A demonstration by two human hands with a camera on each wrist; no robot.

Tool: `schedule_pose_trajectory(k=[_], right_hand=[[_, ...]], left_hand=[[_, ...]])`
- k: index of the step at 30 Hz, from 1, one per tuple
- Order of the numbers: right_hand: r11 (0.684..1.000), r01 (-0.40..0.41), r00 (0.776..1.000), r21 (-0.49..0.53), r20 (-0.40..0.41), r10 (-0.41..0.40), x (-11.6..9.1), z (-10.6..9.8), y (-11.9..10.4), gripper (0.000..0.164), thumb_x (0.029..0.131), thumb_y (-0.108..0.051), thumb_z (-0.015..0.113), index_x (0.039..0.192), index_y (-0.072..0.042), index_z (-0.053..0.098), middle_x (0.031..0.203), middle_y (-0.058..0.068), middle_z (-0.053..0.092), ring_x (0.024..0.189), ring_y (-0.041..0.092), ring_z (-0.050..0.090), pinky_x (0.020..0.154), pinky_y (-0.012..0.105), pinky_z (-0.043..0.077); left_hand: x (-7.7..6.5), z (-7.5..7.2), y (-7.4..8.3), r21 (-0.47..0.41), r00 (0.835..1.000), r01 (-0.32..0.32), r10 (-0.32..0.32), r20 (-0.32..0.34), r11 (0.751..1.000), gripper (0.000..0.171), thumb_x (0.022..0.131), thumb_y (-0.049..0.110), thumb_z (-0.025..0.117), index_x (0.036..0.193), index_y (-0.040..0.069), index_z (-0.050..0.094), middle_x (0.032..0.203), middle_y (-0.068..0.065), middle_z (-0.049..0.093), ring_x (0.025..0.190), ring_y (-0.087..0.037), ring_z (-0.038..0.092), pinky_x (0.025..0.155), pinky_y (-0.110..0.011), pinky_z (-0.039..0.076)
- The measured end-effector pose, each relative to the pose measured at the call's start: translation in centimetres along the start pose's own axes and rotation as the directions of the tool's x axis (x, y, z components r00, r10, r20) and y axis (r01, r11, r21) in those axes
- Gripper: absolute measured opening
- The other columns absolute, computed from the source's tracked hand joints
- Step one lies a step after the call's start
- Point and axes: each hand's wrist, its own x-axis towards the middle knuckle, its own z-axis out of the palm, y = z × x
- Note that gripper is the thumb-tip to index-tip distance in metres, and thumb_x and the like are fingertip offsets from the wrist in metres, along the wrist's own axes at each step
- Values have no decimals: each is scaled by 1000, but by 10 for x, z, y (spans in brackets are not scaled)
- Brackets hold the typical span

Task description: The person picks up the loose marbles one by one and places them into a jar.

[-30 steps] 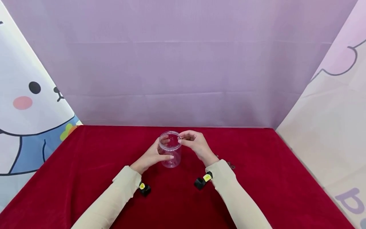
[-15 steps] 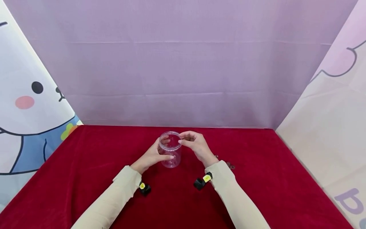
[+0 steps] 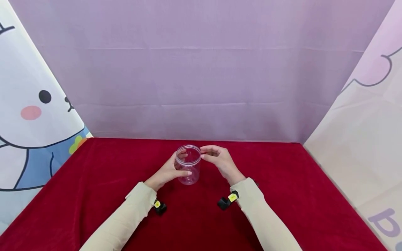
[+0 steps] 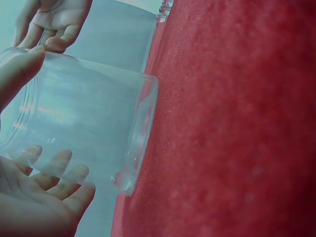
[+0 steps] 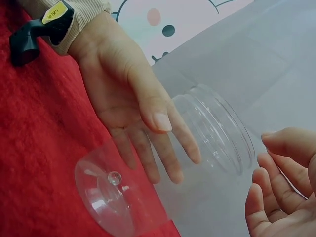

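A clear, lidless plastic jar [image 3: 195, 168] is near the middle of the red cloth, its mouth upward. My left hand [image 3: 165, 171] grips it from the left, with the thumb on the near side and the fingers round the far side. One small clear ball [image 5: 114, 177] lies inside at the jar's bottom, in the right wrist view. Beside the rim, on the right, is my right hand [image 3: 222, 162], its fingers loosely bent and nothing visible between them. Whether its fingertips touch the rim, I cannot tell.
Red cloth [image 3: 282, 209] covers the table, with a pale purple backdrop [image 3: 201, 76] behind it. More small clear balls [image 4: 164, 11] lie on the cloth beyond the jar in the left wrist view; my right sleeve [image 3: 251, 200] mostly hides them from the head view.
A second ago my right thumb and finger pinched a clear ball at the rim; now they hold nothing. The right hand has shifted slightly right. My left hand keeps its grip on the jar.
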Motion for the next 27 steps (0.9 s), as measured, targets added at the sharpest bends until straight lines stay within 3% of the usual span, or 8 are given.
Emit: schedule_pose_trajectory(k=[9,18,27], right_hand=[[997,-56,998,-59,-14,55,-10,-14,2,33,85,-9,68,117,-1,63,113,15,65,100,19,61,90,33,49],[992,-78,997,-95,-31,75,-19,-29,5,37,85,-8,68,119,4,60,110,10,67,97,17,63,91,32,48],[984,-124,992,-127,-52,118,-33,-47,9,33,85,-10,69,117,-1,63,111,7,67,99,15,63,88,29,49]], left_hand=[[-1,1,2,13,1000,8,-8,-2,1000,89,80,12,74,148,18,17,147,-14,32,132,-31,34,103,-51,36],[1,-1,0,12,1000,15,-15,1,1000,89,80,13,75,148,18,18,147,-14,31,134,-32,32,103,-49,37],[1,0,0,7,1000,3,-3,14,1000,87,80,14,75,147,18,20,147,-13,31,134,-31,33,104,-49,36]])
